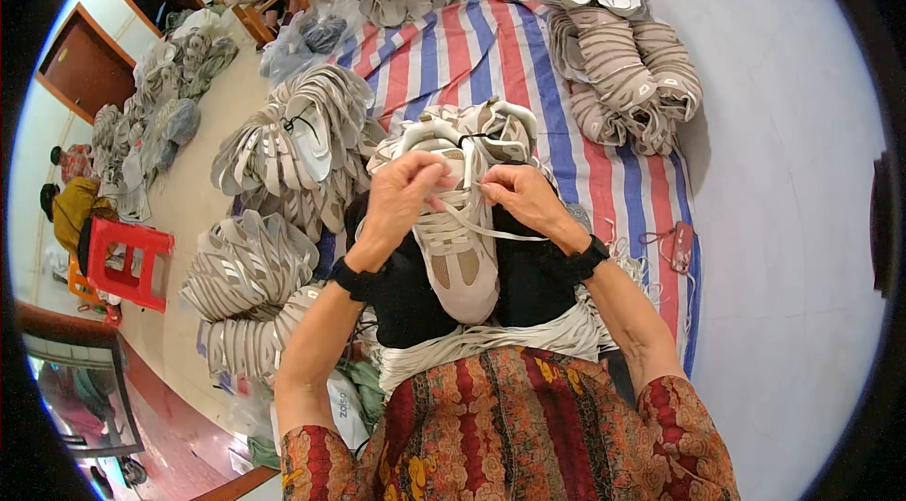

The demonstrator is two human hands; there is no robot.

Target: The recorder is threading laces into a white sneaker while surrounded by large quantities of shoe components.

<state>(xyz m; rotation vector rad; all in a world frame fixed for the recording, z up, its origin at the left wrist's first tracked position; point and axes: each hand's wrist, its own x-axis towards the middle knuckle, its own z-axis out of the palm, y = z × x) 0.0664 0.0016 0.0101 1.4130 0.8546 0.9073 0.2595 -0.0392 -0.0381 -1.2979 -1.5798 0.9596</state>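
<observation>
A beige and grey shoe upper [460, 270] lies across my lap, toe pointing toward me, over black cloth. A flat white shoelace [497, 233] crosses its front and trails loose to the right below my right hand. My left hand [404, 199] is closed at the upper's left eyelet edge, thumb and forefinger pinching the lace. On the opposite edge my right hand [530, 202] also pinches lace, its fingers curled. The exact grip at the fingertips is partly hidden. Just beyond the hands sit more uppers [500, 124], tied with a black cord.
Bundled shoe uppers [293, 142] are stacked on my left, with more bundles [623, 67] at the far right. White laces [491, 342] lie across my lap. Under everything spreads a striped tarp [453, 48]. A red stool [127, 260] stands at the far left.
</observation>
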